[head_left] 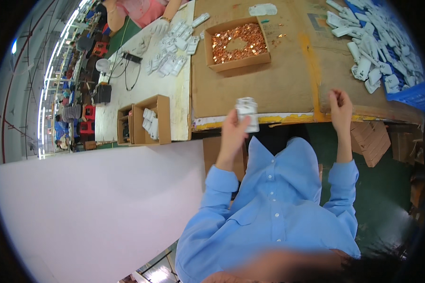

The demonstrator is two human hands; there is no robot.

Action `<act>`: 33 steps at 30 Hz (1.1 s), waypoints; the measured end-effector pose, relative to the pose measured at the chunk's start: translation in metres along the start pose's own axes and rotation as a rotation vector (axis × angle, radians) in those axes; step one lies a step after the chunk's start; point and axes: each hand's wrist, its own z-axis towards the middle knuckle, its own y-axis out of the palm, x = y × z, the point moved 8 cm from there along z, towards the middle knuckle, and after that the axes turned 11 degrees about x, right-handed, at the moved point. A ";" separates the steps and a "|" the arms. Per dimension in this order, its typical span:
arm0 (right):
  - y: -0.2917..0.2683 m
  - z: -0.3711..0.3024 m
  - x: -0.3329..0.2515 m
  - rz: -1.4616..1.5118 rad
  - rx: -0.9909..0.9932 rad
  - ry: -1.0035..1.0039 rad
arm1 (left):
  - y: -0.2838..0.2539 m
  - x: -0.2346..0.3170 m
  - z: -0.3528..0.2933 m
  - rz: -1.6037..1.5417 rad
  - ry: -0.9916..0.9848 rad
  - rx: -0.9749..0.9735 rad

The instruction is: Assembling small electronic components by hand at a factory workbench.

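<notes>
My left hand (233, 131) grips a white plastic housing (247, 113) with pale metal-looking details, held upright over the front edge of the cardboard-covered table. To the right, my right hand (341, 106) is raised above the same edge, its thumb and fingers pinched together. Whatever sits in that pinch, if anything, is too small to see. Beyond my left hand stands an open cardboard box (236, 67) with many small copper-coloured metal pieces (220, 44). Past my right hand, similar white plastic housings (363, 66) lie heaped on the table and in a blue crate (413, 96).
On the adjoining white table (109, 101) are a pile of white plastic parts (174, 45), a cable (127, 78) and a divided cardboard box (163, 120). A co-worker's gloved hand (160, 27) is at its far side. A large white board (94, 203) lies at my left.
</notes>
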 end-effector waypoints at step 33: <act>-0.005 0.046 0.070 -0.170 0.256 -0.067 | 0.127 0.247 -0.189 0.121 2.149 -0.096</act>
